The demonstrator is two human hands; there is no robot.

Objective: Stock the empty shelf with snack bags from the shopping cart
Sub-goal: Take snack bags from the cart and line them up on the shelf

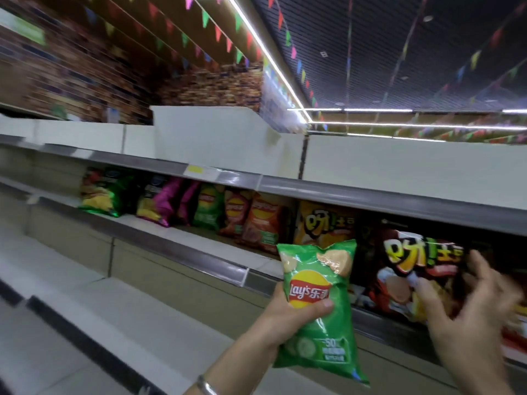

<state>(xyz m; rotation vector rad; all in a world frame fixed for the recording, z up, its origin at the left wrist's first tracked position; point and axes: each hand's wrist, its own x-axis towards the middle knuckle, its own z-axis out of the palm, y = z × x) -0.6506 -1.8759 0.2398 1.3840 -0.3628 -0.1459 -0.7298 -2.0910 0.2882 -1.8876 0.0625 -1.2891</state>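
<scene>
a: how far along is the stocking?

b: partly done, i'd judge. the middle shelf (199, 246) already carries a row of bags: green and purple ones (159, 203) far along it, orange lay's bags (256, 220) nearer, then a yellow bag (322, 223) and a dark red bag (413, 275) at the near end.

a: and the hands?

b: the left hand (291, 312) grips a green lay's cucumber bag (316, 306), thumb across its logo, held upright just in front of the middle shelf's edge, not yet on it. the right hand (462, 317) has its fingers spread against the dark red bag, touching it; it's blurred, so whether it pinches the bag i cannot tell.

a: what's left?

b: the green bag needs a spot. the shelf above the middle shelf (399, 195) looks bare from here, the tiers below it (85, 309) too. the cart isn't in view, so how many bags remain i can't say.
</scene>
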